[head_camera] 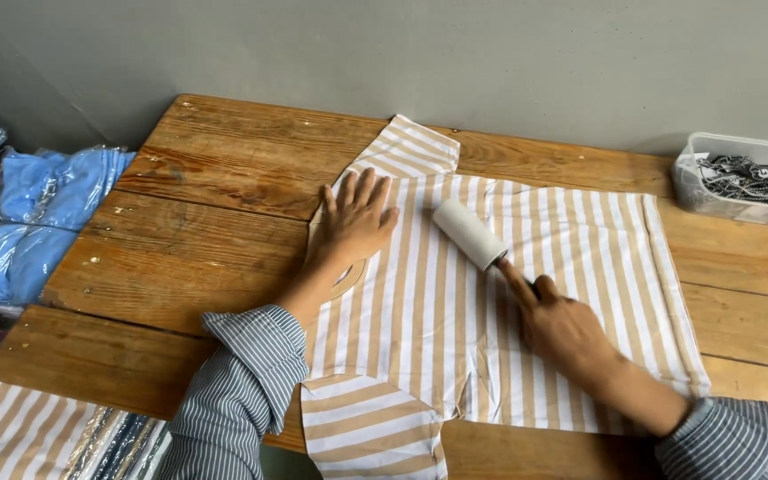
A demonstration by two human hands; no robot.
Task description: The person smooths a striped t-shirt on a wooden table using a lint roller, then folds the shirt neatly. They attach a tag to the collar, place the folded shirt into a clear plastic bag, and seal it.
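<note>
Striped shirt [508,293], beige and white, lies spread flat on the wooden table [215,187], sleeves pointing toward and away from the person. Left hand [357,218] presses flat on its collar end, fingers spread wide. Right hand [562,329] grips the handle of a white lint roller [468,233] resting on the cloth, forefinger stretched along it. A clear plastic tub [740,178] sits at the table's far right; bagged blue garments [46,213] lie to the left.
</note>
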